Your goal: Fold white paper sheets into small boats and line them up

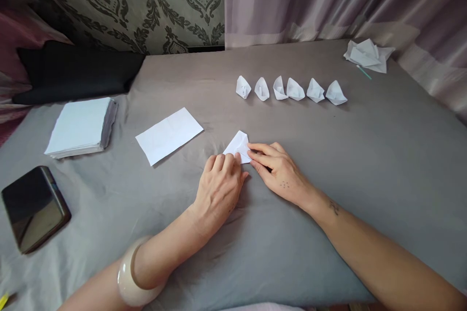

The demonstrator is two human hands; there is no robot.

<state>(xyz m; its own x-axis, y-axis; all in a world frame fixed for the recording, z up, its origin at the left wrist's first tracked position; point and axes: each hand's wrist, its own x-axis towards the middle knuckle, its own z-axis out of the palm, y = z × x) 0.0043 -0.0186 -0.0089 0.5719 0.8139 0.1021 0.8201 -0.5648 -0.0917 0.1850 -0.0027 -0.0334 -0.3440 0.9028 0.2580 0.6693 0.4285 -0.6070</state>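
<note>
A small folded piece of white paper (238, 145) lies on the grey sheet in front of me, its top a blunt point. My left hand (221, 182) is closed, with curled fingers pressing on the paper's lower left part and covering it. From the right, my right hand (279, 170) grips the paper's right edge with its fingertips, thumb below the long fingers. Beyond the hands, several small folded paper boats (261, 89) stand in a row. A flat blank rectangle of white paper (170, 136) rests to the left of the folded piece.
At the left is a thick stack of white paper (80, 124), with a dark phone-like device (34, 209) nearer me. Black cloth (80, 70) lies behind the stack. Larger folded papers (368, 54) and a thin green stick (364, 72) are at the far right. Curtains hang behind.
</note>
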